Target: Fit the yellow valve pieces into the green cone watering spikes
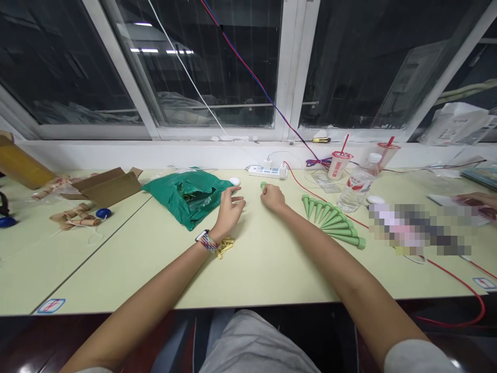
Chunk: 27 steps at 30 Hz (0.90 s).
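My right hand [273,198] is closed on a green tapered plastic spike [263,185]; only its wide end shows past the fingers. Several matching green spikes [330,220] lie fanned out on the table beside my right forearm. My left hand [230,210] has its fingers apart and holds nothing, just right of a torn green plastic bag [176,194]. More green pieces show dimly through the bag's opening. Below my left wrist lies a small heap of yellow pieces [225,248].
At the back stands a power strip [267,171]. Right of it are a drink cup [340,165] with a straw, a water bottle [359,184] and a red cable [450,264]. An open cardboard box [108,190] and wooden pieces [75,216] lie left. Another person's hand [479,199] is far right.
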Each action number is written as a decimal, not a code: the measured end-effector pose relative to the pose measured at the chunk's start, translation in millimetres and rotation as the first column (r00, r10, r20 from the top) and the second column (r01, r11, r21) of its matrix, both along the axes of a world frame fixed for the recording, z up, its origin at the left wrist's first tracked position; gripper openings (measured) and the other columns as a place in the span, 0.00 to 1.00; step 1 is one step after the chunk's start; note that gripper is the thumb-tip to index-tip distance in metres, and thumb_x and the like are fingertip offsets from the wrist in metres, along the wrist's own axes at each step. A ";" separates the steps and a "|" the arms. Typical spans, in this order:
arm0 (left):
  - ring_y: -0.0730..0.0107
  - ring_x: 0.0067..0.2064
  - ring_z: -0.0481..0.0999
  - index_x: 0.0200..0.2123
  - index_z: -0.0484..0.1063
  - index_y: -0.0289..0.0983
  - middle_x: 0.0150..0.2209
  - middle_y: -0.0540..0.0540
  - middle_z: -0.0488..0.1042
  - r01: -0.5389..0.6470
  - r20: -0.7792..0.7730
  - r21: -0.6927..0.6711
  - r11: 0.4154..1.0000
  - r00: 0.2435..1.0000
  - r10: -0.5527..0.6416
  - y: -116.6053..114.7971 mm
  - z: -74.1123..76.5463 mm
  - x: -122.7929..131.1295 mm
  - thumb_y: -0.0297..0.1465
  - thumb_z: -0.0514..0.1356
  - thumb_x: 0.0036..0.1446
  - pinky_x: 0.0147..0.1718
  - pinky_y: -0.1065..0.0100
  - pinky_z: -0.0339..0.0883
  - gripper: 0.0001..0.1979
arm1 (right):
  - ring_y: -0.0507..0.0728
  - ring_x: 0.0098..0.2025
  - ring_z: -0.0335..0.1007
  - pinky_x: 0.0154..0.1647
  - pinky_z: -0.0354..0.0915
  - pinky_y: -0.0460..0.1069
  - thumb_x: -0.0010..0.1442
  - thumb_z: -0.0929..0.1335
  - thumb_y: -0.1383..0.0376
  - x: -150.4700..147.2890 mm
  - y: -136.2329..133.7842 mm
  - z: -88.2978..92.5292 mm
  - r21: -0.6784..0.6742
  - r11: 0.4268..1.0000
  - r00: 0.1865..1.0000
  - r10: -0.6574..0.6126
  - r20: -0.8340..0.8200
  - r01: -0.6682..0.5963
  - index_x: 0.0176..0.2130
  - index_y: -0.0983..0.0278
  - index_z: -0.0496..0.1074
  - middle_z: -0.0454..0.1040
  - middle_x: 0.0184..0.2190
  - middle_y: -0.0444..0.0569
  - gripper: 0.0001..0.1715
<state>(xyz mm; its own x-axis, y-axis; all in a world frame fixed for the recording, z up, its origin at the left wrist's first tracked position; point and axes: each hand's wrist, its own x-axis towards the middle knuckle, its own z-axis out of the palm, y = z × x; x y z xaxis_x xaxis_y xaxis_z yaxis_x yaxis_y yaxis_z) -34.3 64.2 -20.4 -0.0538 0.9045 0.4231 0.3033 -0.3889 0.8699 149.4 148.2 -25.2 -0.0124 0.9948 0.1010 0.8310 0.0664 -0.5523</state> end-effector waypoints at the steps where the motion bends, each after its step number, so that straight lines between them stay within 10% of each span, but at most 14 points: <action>1: 0.60 0.51 0.79 0.56 0.67 0.43 0.59 0.40 0.63 0.000 0.003 0.002 1.000 1.000 0.000 0.0 -0.3 -0.2 0.27 0.62 0.58 0.40 0.63 0.78 0.22 | 0.60 0.44 0.75 0.37 0.62 0.49 0.62 0.67 0.71 -2.0 4.2 -0.9 0.001 1.000 1.000 -0.008 0.003 0.008 0.44 0.61 0.74 0.79 0.47 0.54 0.10; 12: 0.63 0.49 0.79 0.54 0.65 0.42 0.61 0.39 0.64 0.043 -0.006 -0.016 0.999 0.999 -0.044 -2.2 -1.9 3.4 0.29 0.61 0.58 0.39 0.64 0.76 0.20 | 0.60 0.50 0.77 0.43 0.67 0.49 0.75 0.60 0.56 19.3 -0.8 16.1 0.010 0.999 0.988 -0.033 0.148 0.032 0.50 0.62 0.75 0.80 0.51 0.55 0.19; 20: 0.62 0.48 0.79 0.53 0.66 0.42 0.61 0.40 0.66 0.086 -0.033 0.042 0.995 0.996 -0.085 -0.4 15.5 6.1 0.30 0.62 0.58 0.42 0.60 0.76 0.20 | 0.71 0.59 0.75 0.56 0.67 0.57 0.64 0.70 0.67 94.1 -27.1 64.6 0.026 0.994 0.891 -0.103 0.442 0.102 0.54 0.70 0.78 0.77 0.55 0.70 0.19; 27: 0.67 0.41 0.78 0.49 0.67 0.41 0.57 0.41 0.69 0.114 0.031 0.056 0.992 0.993 -0.116 23.5 41.5 8.8 0.31 0.65 0.54 0.38 0.63 0.76 0.19 | 0.68 0.55 0.78 0.51 0.70 0.56 0.66 0.69 0.62 121.7 -47.4 58.3 -0.047 0.990 0.839 -0.089 0.537 0.134 0.51 0.66 0.80 0.80 0.52 0.63 0.18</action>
